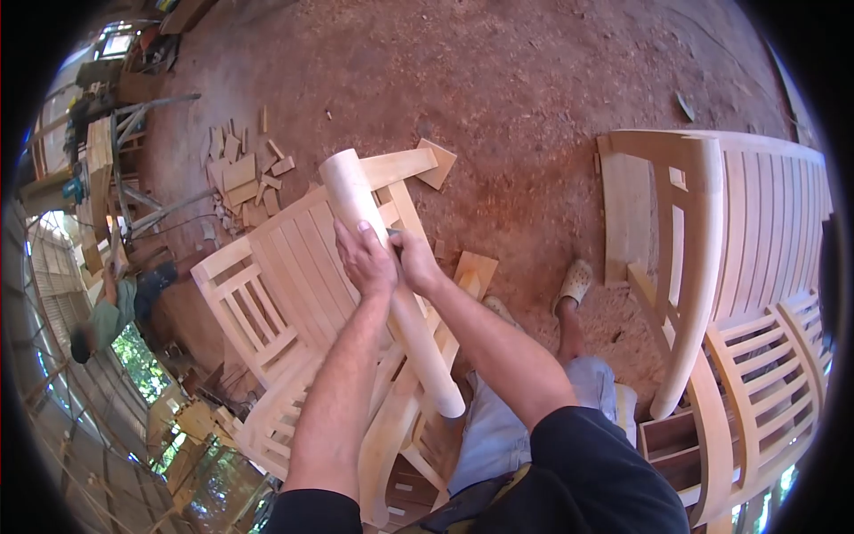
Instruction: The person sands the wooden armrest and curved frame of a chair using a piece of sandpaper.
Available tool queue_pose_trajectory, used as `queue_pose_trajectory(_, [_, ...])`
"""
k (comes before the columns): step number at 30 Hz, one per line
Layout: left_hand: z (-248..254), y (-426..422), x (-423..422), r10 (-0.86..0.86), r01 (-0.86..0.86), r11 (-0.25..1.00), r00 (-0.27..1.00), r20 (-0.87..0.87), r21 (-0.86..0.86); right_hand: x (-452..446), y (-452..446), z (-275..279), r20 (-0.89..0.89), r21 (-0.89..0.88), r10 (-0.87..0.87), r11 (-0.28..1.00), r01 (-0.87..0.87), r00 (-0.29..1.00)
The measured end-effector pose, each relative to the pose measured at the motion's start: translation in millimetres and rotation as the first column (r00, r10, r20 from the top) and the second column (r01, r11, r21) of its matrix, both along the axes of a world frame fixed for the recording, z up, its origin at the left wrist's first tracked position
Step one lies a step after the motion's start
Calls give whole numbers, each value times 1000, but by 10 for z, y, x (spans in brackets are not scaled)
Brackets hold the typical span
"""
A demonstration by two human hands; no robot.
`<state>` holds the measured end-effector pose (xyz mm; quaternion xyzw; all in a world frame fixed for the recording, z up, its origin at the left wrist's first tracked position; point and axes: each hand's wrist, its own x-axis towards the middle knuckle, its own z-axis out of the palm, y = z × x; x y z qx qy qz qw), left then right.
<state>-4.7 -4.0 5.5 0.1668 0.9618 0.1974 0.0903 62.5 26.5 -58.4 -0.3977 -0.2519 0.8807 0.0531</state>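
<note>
On the wooden chair (298,245), the left hand (366,260) lies extended along the armrest (416,329). The right hand (414,261) curls beside it; I cannot tell what it holds. The white mark (403,487) beneath the chair is illegible.

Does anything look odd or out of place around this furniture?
Mildly: wood scraps lie jumbled on the dirt floor, looking untidy against the neatly lined slats. No clear damage or spill stands out.

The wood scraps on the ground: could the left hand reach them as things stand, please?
Probably not: the chair stands between the left hand and the wood scraps, and that hand rests on the armrest.
</note>
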Motion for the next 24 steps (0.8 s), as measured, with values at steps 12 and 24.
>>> queue_pose_trajectory(12, [-12,24,-31,26,-26,1000,999,22,2,-119,177,-9,30,93,35,995,-38,999])
queue_pose_trajectory(24, [-12,-32,41,11,-11,1000,1000,-12,7,-25,278,157,24,63,-6,998,5,1000])
